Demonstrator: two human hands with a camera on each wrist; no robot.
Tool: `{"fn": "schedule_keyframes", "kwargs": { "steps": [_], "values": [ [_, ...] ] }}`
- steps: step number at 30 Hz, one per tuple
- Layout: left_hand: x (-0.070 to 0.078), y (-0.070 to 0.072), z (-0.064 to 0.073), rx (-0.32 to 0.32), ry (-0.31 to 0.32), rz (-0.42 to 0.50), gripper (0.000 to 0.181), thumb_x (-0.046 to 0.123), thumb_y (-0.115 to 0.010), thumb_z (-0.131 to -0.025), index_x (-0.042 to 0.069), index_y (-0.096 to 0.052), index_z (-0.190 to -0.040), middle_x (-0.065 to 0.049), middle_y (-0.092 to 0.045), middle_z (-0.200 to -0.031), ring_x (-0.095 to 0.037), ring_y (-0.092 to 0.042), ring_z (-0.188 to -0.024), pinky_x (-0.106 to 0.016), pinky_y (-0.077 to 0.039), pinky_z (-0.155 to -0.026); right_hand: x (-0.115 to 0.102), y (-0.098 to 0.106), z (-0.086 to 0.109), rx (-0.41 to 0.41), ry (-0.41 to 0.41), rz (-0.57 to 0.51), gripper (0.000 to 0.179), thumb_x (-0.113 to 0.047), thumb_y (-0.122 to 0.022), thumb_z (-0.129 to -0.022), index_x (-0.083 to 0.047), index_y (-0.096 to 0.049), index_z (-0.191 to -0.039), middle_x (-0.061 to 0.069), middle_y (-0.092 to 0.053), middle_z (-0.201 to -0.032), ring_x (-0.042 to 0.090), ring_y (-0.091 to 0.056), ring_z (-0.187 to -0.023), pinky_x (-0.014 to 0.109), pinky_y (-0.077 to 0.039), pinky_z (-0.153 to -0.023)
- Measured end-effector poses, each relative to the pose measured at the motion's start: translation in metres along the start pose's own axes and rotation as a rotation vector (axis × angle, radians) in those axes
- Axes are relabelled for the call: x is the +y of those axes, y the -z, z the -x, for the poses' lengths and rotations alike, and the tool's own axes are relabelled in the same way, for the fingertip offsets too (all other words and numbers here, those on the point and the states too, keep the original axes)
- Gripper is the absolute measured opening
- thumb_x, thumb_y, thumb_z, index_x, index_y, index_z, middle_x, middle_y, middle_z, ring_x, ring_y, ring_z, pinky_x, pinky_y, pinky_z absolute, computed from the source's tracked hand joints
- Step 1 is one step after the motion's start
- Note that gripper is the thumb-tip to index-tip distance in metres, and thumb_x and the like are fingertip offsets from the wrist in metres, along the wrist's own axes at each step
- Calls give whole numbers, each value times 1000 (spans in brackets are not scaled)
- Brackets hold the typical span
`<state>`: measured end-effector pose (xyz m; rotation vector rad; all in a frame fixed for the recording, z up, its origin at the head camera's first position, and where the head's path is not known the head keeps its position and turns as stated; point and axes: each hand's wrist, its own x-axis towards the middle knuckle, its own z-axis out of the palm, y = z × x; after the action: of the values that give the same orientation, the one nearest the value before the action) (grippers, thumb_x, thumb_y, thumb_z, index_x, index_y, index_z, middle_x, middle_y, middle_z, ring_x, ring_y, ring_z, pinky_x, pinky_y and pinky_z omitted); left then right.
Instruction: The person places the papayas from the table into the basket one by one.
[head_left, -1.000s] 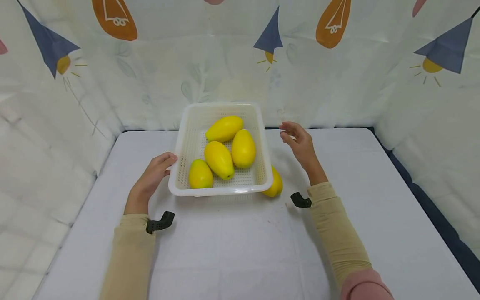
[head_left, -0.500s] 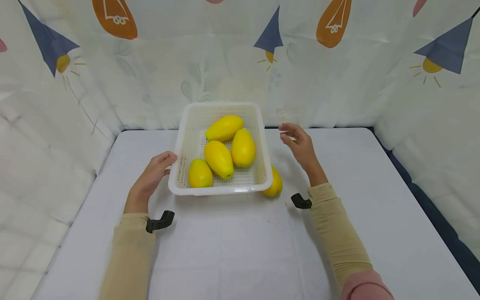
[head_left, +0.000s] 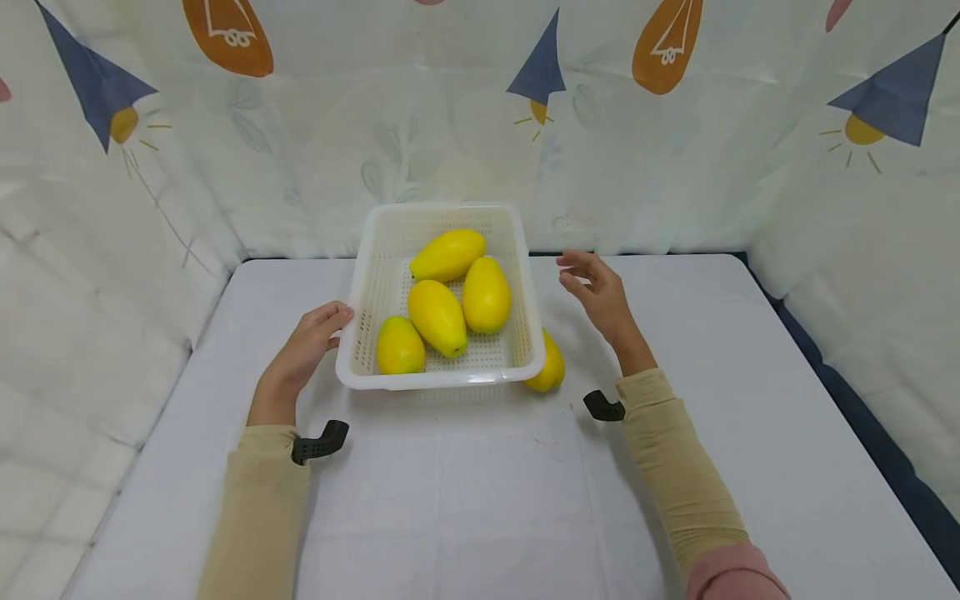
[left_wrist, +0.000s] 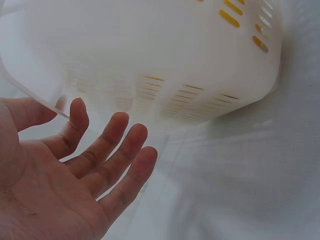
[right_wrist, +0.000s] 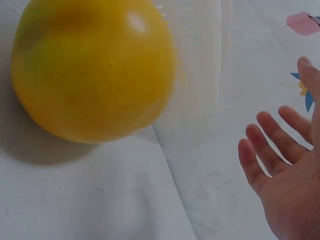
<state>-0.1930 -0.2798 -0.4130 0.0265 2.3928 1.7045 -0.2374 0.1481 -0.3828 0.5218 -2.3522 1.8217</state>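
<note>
A white plastic basket (head_left: 438,382) with perforated walls stands at the back middle of the table, holding several smooth yellow oval fruits (head_left: 437,318). My left hand (head_left: 306,350) pinches its left rim between thumb and index finger; in the left wrist view the other fingers (left_wrist: 127,182) spread loosely below the rim. One more yellow fruit (head_left: 552,367) lies on the table outside the basket's front right corner, partly hidden by it. To the right of the basket my right hand (head_left: 600,296) hovers with loosely bent fingers, holding nothing. That loose fruit (right_wrist: 95,70) looms large in the right wrist view.
A white cloth covers the table (head_left: 480,500). Behind it and along the sides hangs a pale curtain (head_left: 465,142) printed with lamps and bulbs. Black camera mounts (head_left: 321,442) stick out from both wrists.
My right hand has sunk very slightly. The left hand, the basket and the fruits keep their places.
</note>
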Motion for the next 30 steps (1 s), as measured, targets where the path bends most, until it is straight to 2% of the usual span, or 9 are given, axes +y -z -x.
{"fn": "schedule_keyframes", "kwargs": {
  "steps": [4, 13, 19, 24, 27, 30],
  "values": [
    [0, 0, 0, 2, 3, -2, 49, 46, -40, -102, 0, -50, -116, 3, -51, -122, -11, -42, -118, -43, -34, -105, 0, 1, 2, -5, -10, 20, 40, -13, -59, -96, 1, -50, -132, 24, -55, -131, 9, -57, -109, 17, -47, -88],
    [1, 0, 0, -4, 3, 0, 46, 45, -40, -102, 2, -50, -113, 5, -51, -120, -11, -42, -117, -41, -35, -104, 2, 2, 7, -21, -32, 65, 41, -15, -60, -96, -1, -51, -133, 20, -56, -132, 28, -55, -117, 19, -46, -89],
    [1, 0, 1, -2, 5, -6, 47, 45, -39, -102, 1, -49, -114, 1, -50, -123, -13, -41, -119, -45, -34, -106, 2, 1, 11, -33, -47, 82, 42, -16, -60, -96, -2, -51, -134, 18, -57, -133, 30, -54, -119, 20, -46, -91],
    [1, 0, 1, -1, 8, -8, 48, 46, -39, -102, 1, -50, -116, -2, -49, -128, -13, -41, -120, -48, -33, -109, 3, 0, 14, -41, -62, 100, 43, -17, -61, -95, -4, -50, -135, 17, -56, -133, 29, -54, -120, 31, -47, -97],
    [0, 0, 0, -3, 5, -6, 48, 45, -39, -102, 1, -50, -117, -1, -50, -127, -12, -42, -120, -46, -34, -108, 3, -1, 16, -42, -62, 115, 42, -15, -60, -95, -3, -50, -135, 17, -56, -133, 30, -54, -121, 41, -47, -100],
    [0, 0, 0, -4, 1, -6, 49, 45, -39, -102, 0, -50, -117, 1, -51, -124, -11, -43, -118, -43, -36, -106, 4, -2, 17, -43, -65, 122, 41, -14, -60, -96, -3, -50, -135, 18, -56, -133, 31, -54, -121, 44, -46, -101]
  ]
}}
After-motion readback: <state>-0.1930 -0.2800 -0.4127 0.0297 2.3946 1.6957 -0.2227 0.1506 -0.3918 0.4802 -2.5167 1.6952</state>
